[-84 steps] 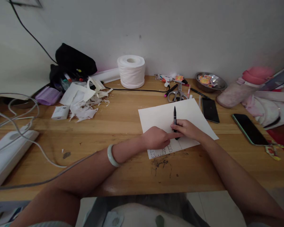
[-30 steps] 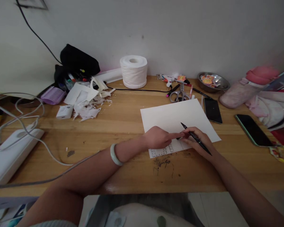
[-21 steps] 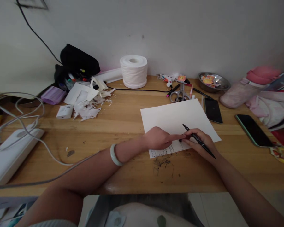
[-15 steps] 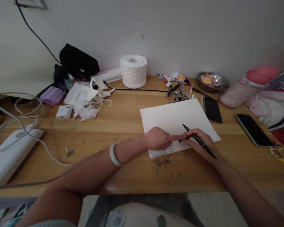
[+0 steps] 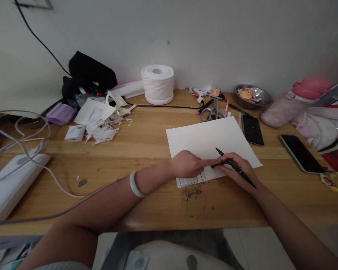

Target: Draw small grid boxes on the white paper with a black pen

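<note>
A black double-ended marker pen lies slanted across my right hand, which is closed around it above the white paper sheet. A small dark piece, perhaps a pen cap, shows at the right fingertips; its kind is unclear. My left hand rests over the sheet's lower part, index finger stretched out to the right fingertips and the other fingers curled. Its thumb is hidden. Along the sheet's near edge runs a row of small looped outlines, partly covered by the left hand.
Scissors, a metal bowl, a phone, another phone and a pink-lidded bottle lie beyond and right. Back left are a tissue roll and paper scraps. A white power strip sits left.
Both hands keep nearly the same pose. The dark piece at the right fingertips shows slightly farther left. The whole view has shifted a little.
</note>
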A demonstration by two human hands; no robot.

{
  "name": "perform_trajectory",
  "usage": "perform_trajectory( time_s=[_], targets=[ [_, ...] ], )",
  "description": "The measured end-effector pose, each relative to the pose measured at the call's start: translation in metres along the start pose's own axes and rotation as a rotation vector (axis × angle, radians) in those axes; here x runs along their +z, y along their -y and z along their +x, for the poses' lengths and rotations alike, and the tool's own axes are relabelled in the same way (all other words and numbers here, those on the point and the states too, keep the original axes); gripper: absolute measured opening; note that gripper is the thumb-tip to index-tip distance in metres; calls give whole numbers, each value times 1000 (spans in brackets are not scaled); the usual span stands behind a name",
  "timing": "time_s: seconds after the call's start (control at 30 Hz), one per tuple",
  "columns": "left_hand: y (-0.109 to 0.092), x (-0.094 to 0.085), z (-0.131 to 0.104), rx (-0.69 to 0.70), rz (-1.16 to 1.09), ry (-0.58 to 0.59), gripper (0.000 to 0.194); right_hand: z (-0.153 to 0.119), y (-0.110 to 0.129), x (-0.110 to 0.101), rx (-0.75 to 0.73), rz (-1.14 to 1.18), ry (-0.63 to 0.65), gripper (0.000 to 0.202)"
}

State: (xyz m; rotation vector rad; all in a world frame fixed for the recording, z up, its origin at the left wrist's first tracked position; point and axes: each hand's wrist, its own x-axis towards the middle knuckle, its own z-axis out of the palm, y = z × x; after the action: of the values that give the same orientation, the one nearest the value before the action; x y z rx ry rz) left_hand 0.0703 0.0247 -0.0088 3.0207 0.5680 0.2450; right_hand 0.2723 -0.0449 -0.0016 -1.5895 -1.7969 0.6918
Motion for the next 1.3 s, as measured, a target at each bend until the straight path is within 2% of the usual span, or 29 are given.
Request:
perform_trajectory(
  time_s=[1.3],
  targets=[
    [1,1,-1,27,-61,-4,51,0,-2,0,-48,-51,27,18]
  ],
)
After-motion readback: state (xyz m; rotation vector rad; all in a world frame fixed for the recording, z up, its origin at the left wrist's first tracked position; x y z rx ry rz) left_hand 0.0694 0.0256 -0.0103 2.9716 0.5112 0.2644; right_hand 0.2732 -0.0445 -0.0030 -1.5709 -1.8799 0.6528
